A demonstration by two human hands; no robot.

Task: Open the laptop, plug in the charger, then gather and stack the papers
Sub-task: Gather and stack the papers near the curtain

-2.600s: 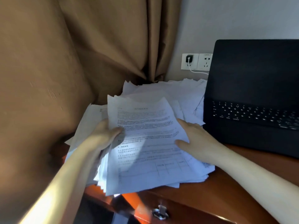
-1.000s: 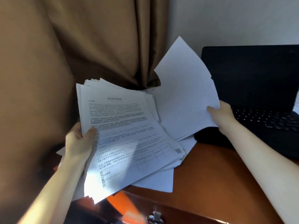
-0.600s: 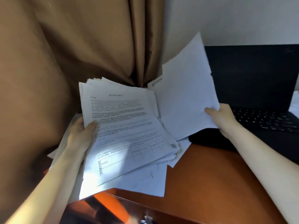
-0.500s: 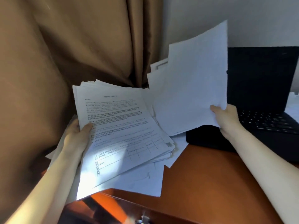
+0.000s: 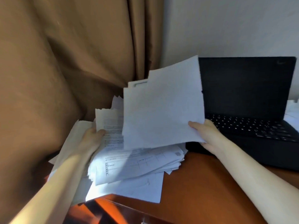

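A reddish wooden desk [image 5: 202, 191] meets a pale wall [image 5: 226, 29] and brown curtain [image 5: 72, 62]. The left hand [image 5: 92, 139] grips the printed stack [image 5: 137, 162] at its left edge, thumb on top. The right hand [image 5: 205, 135] pinches a raised sheaf of blank sheets [image 5: 161, 107] by its lower corner, above that stack. The open laptop [image 5: 242, 94], just right of this hand, is cut off; the print is blurred.

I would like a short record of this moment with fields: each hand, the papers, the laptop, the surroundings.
left hand: grips the printed stack at its left edge
right hand: pinches loose sheets by their lower right corner, raised over the stack
printed stack: uneven edges, on the desk, left of the laptop
laptop: open, screen dark
charger: not in view
other papers: a few right of the laptop
surroundings: brown curtain, pale wall
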